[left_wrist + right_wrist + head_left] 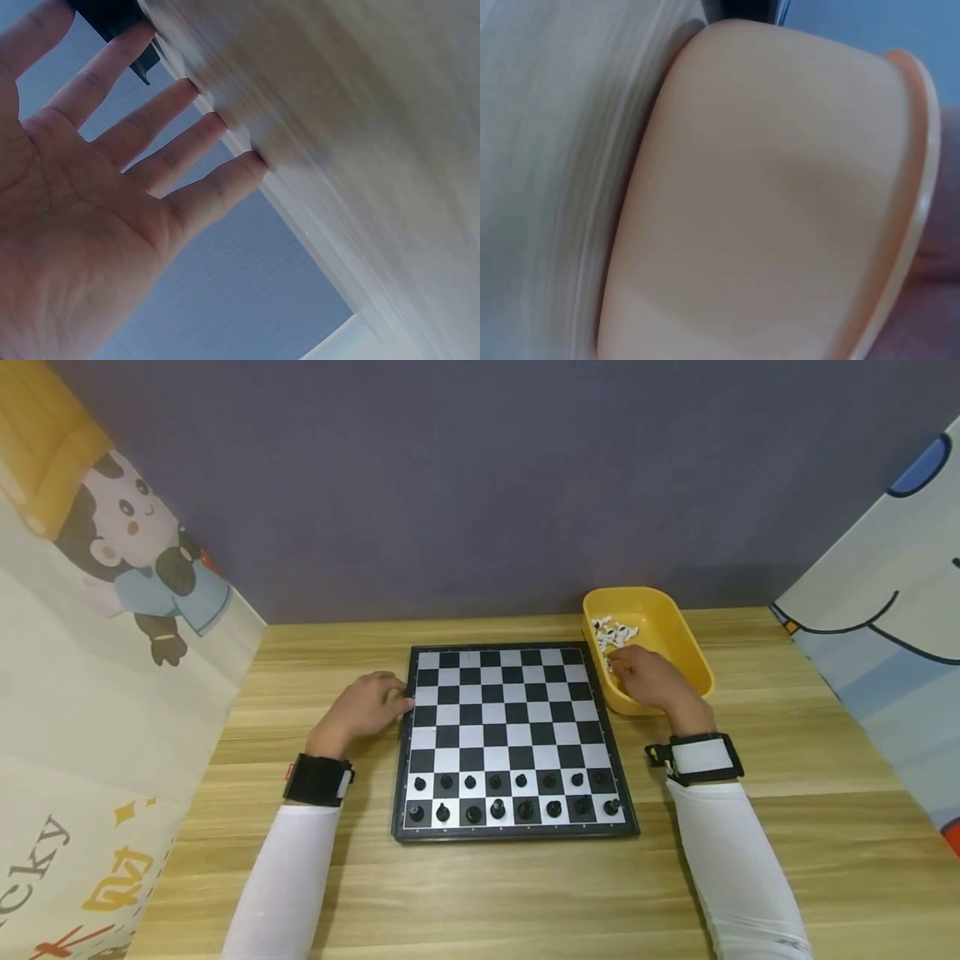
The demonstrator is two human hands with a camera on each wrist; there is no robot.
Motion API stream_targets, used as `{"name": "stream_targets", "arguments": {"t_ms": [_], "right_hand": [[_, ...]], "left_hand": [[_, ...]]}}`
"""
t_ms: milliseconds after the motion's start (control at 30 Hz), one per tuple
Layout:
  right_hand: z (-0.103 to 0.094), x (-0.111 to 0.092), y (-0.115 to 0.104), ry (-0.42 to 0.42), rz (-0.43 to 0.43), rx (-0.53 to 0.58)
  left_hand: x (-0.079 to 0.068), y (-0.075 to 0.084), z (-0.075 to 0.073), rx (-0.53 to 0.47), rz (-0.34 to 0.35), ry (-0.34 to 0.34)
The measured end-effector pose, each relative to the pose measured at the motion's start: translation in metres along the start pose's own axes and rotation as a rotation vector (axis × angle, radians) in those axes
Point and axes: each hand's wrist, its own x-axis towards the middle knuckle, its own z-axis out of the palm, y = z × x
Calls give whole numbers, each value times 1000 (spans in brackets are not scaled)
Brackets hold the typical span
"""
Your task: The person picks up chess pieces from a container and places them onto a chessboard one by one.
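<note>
A black-framed chessboard [491, 702] lies on the table, with black chess pieces [497, 808] standing in the two rows nearest me. My left hand [367, 703] rests at the board's left edge, its fingertips on the tabletop; in the left wrist view the fingers [161, 124] are spread and nearly straight. Over on the right, my right hand [651, 678] reaches into a yellow tray [686, 652], fingertips down among white chess pieces [617, 633]. The tray's outer wall [757, 180] hides those fingers in the right wrist view, and I cannot tell whether they pinch a piece.
The tray stands against the board's upper right side. A grey-purple wall [420, 493] rises behind the wooden table [517, 893]. Cartoon-printed panels flank it, one on the left [90, 693] and one on the right [885, 635].
</note>
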Motion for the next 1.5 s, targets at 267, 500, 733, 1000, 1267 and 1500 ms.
{"name": "stream_targets", "arguments": {"t_ms": [267,500,733,1000,1267,1500], "right_hand": [[2,1,0,-28,59,-21],[1,-2,3,-24,138,-19],[0,-4,4,-39,153,-37],[1,-1,7,-19,179,-53],[-6,-2,1,91,185,16],[-6,-3,-3,242,159,77]], "left_hand": [[0,0,2,-2,-1,-4],[0,1,2,2,0,0],[1,-1,5,2,4,0],[2,-2,4,1,3,-5],[3,-1,0,3,10,3],[2,-1,0,7,5,1]]}}
